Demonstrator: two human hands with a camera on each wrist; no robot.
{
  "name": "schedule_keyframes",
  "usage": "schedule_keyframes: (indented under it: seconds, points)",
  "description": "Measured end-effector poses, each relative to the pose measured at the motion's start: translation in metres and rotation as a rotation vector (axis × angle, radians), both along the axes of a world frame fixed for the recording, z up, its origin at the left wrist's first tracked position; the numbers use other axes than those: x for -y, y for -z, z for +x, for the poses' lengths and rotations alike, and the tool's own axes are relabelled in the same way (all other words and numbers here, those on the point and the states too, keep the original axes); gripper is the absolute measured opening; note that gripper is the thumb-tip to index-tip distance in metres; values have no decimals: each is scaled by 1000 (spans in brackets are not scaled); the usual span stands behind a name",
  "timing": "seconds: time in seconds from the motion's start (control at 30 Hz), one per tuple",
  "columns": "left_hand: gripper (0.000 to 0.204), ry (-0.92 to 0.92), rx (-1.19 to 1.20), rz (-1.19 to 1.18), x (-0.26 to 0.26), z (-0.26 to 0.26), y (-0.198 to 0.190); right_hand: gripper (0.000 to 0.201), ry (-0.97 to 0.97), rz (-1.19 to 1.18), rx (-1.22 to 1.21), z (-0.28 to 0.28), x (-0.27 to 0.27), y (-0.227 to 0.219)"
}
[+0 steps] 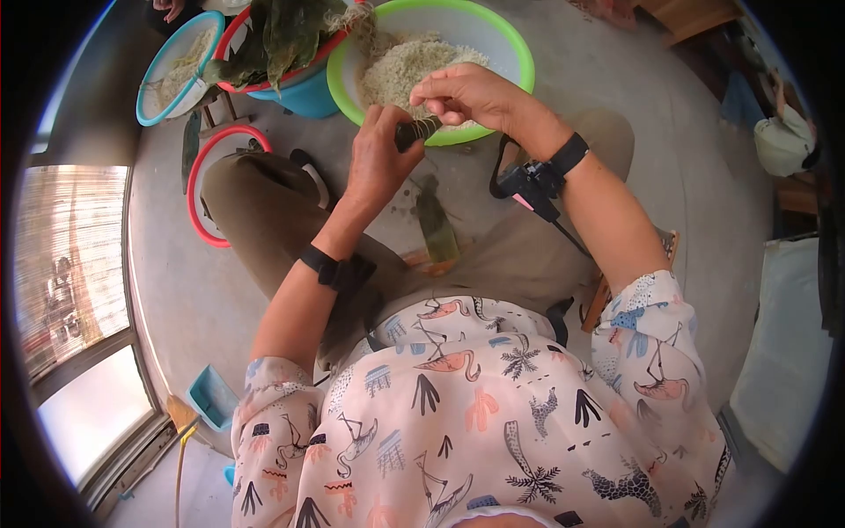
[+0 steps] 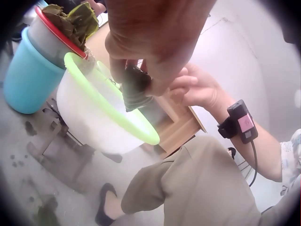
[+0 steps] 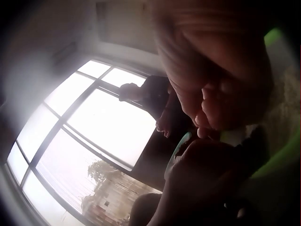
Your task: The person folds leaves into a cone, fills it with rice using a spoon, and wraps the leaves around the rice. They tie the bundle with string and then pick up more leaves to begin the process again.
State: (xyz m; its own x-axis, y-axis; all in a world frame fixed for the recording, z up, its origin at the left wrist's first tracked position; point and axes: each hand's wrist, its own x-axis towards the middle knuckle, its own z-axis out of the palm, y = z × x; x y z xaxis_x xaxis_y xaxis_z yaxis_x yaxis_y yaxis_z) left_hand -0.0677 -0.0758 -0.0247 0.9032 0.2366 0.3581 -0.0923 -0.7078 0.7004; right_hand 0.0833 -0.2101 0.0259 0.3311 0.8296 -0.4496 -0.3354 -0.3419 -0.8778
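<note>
My left hand (image 1: 378, 150) grips a dark leaf-wrapped rice dumpling (image 1: 411, 134), held just beyond my knees near the rim of a green-rimmed basin (image 1: 503, 60). Pale string (image 1: 429, 127) winds around the dumpling's right end. Close beside it, my right hand (image 1: 475, 95) has its fingers curled, thumb and forefinger pinching at the string. In the left wrist view the dumpling (image 2: 136, 80) shows dark beneath the left hand, its lower end banded. The right wrist view is dim, and the fingers there hide most of the dumpling. White rice (image 1: 409, 72) lies heaped in the basin.
Long green leaves (image 1: 290, 40) overhang a red-rimmed basin on a blue bucket (image 1: 310, 95). Left of it stands a blue-rimmed basin (image 1: 150, 104). A red-rimmed tub (image 1: 197, 211) sits by my left knee. Another person (image 3: 150, 96) is near the window.
</note>
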Motion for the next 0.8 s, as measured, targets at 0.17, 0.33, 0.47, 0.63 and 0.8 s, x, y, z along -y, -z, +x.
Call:
schedule_keyframes:
  seconds: [0.17, 0.33, 0.47, 0.63, 0.8]
  points:
    - [31, -70, -4, -121, 7, -3, 6, 35, 51, 275, 39, 6, 1, -13]
    - [30, -68, -310, -669, 2, -7, 6, 34, 351, 281, 405, 13, 12, 2]
    - [26, 81, -302, -1504, -12, -6, 5, 32, 341, 184, 336, 0, 27, 20]
    - [31, 130, -330, -1807, -20, -6, -6, 28, 146, 198, 133, -29, 12, 31]
    - [35, 129, -312, -2018, -27, -7, -9, 23, 42, 196, 187, -28, 2, 36]
